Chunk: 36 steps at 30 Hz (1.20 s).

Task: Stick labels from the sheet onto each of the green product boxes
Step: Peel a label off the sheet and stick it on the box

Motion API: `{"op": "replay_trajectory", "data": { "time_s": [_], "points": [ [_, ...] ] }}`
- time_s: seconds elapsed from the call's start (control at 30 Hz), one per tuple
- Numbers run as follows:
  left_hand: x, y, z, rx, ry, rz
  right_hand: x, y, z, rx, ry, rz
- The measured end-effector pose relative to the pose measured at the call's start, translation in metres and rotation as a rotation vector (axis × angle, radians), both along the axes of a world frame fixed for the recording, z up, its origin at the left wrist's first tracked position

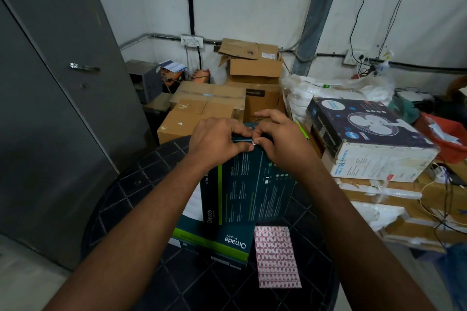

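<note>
On the dark, grid-patterned round surface (pixel 141 184) lies a stack of green boxes. The top box (pixel 252 192) is dark teal with a bright green stripe down its left side, small white print and icons over its face, and the word "Omada" along its near left edge; it lies flat with its far end under both hands. Beneath it, a second box (pixel 217 242) juts out toward the viewer, showing the same teal, a lime band and "Omada by tp-link" upside down.

The left hand (pixel 214 139) and right hand (pixel 280 139) meet at the top box's far edge. Their fingers are curled, the tips pinching a small white label (pixel 254 142) against that edge; the left thumb lies along the box face just beside it.

The label sheet (pixel 276 256), pinkish-red with rows of small white rectangles, lies flat on the surface just right of the lower box, touching its corner.

Brown cartons (pixel 207 101) are piled beyond, and a fan box (pixel 366 134) sits to the right.
</note>
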<state>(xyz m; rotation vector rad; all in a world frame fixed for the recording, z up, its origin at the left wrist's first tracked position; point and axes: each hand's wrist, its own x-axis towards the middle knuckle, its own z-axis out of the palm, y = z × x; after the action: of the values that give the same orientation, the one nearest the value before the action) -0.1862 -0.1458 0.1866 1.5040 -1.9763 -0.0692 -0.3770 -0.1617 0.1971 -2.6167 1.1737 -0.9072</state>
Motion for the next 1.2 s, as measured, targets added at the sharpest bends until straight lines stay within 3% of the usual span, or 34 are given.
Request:
{"op": "replay_trajectory", "data": {
  "time_s": [0.3,0.57,0.63,0.8,1.03,1.2],
  "points": [
    [-0.002,-0.002,-0.005,-0.025,0.011,0.028,0.004,0.003,0.002,0.043,-0.055,-0.111],
    [-0.004,-0.003,-0.007,-0.020,0.032,0.048,0.015,0.003,0.006,0.400,-0.501,-0.462],
    [-0.004,-0.001,-0.005,-0.011,0.047,0.063,0.017,0.001,0.005,0.416,-0.523,-0.479],
    [-0.002,-0.001,-0.002,0.022,0.056,0.096,-0.002,0.002,-0.009,0.168,-0.469,-0.286],
    [-0.004,0.000,0.000,0.040,0.035,0.091,-0.007,0.004,-0.014,0.046,-0.160,-0.141],
    [0.000,0.004,-0.001,0.039,0.027,0.092,0.004,0.006,-0.020,-0.279,0.156,-0.072]
  ]
}}
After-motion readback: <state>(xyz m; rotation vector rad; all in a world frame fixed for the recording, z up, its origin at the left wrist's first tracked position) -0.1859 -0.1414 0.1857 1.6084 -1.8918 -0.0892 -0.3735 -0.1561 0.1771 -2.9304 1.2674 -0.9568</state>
